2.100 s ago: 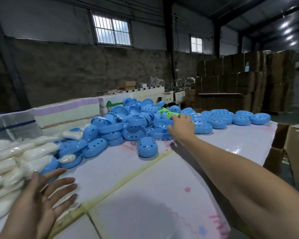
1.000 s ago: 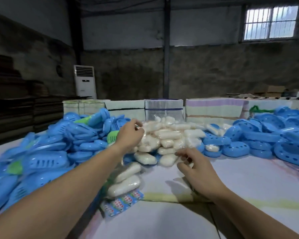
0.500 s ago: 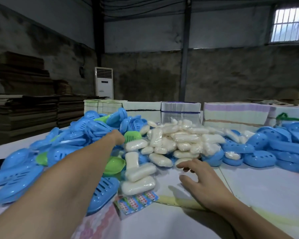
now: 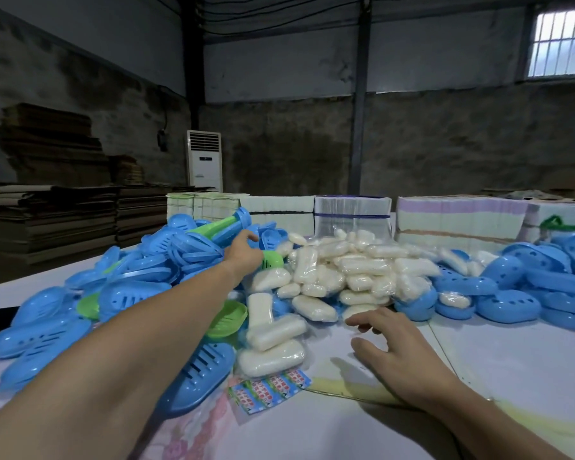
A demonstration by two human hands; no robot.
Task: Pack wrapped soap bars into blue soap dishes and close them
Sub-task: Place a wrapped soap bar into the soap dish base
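Since half a second ago, the left hand (image 4: 243, 252) is stretching deeper into the blue soap dishes (image 4: 166, 257), fingers curling (grip hidden, so its hold cannot be told). From the head view, the right hand (image 4: 390, 346) is hovering open and empty, nearer the wrapped soap bars (image 4: 342, 270), which are lying just ahead of its fingertips, the closest bars' long axes running crosswise

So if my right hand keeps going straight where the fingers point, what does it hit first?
Probably the pile of wrapped soap bars: the right hand hovers open just short of its near edge, though depth is hard to judge.
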